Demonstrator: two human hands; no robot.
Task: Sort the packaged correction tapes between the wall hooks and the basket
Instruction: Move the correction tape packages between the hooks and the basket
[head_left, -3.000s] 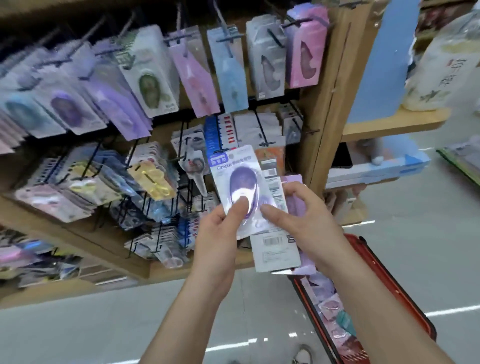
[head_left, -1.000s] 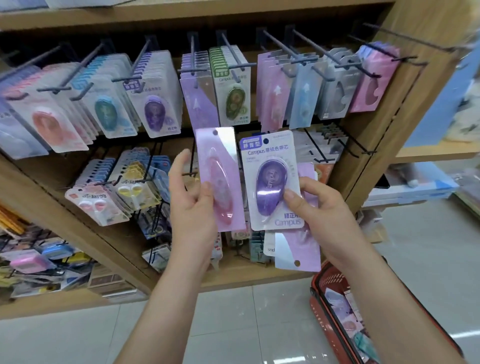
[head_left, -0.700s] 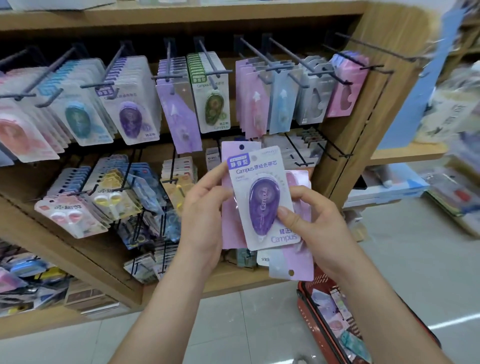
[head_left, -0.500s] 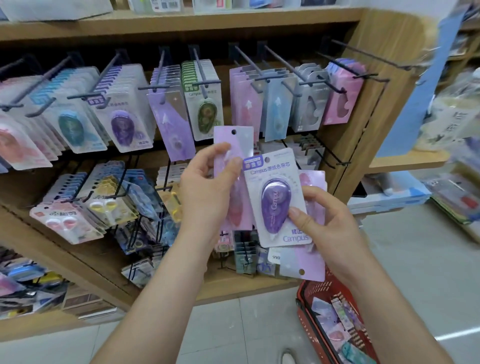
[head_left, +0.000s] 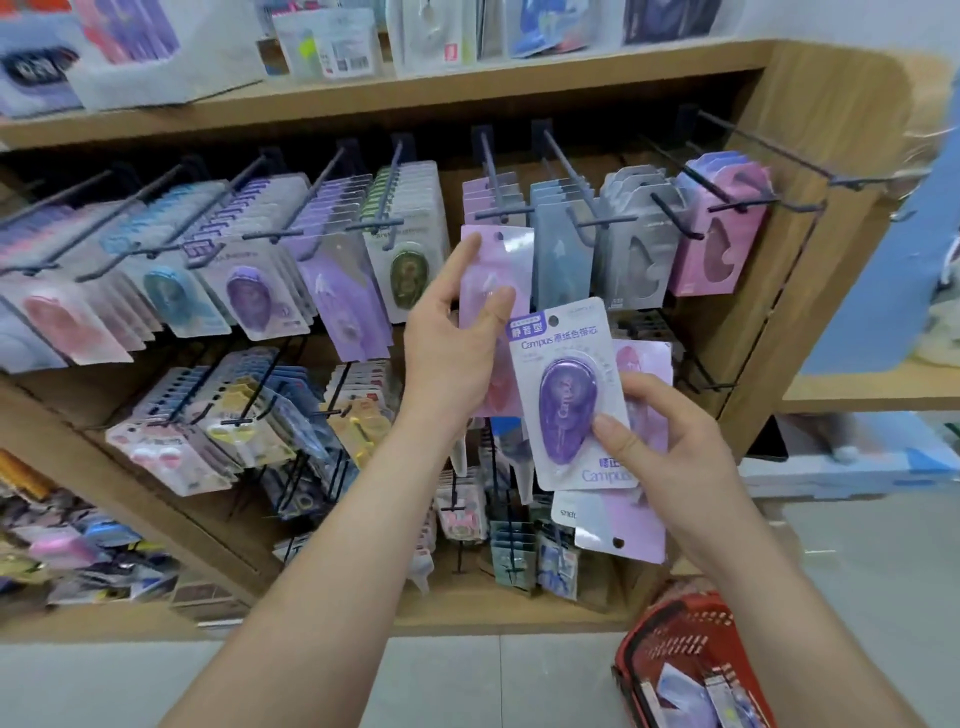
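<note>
My left hand (head_left: 447, 343) pinches a pink packaged correction tape (head_left: 504, 270) and holds it upright just below a wall hook (head_left: 493, 171) that carries matching pink packs. My right hand (head_left: 670, 447) grips a small stack of packs: a white Campus pack with a purple tape (head_left: 566, 395) in front and lilac packs (head_left: 623, 525) behind it. The red basket (head_left: 670, 639) stands on the floor at the lower right with several packs inside.
The upper row of hooks carries pink, blue, purple, green and grey tape packs (head_left: 249, 291). An almost bare hook (head_left: 769, 150) juts out at the upper right. Lower hooks (head_left: 249, 415) hold scissors and small items. A wooden shelf post (head_left: 810, 249) borders the right side.
My left hand has raised the pink pack from beside the Campus pack up to the hook row. My right hand has kept its stack roughly in place.
</note>
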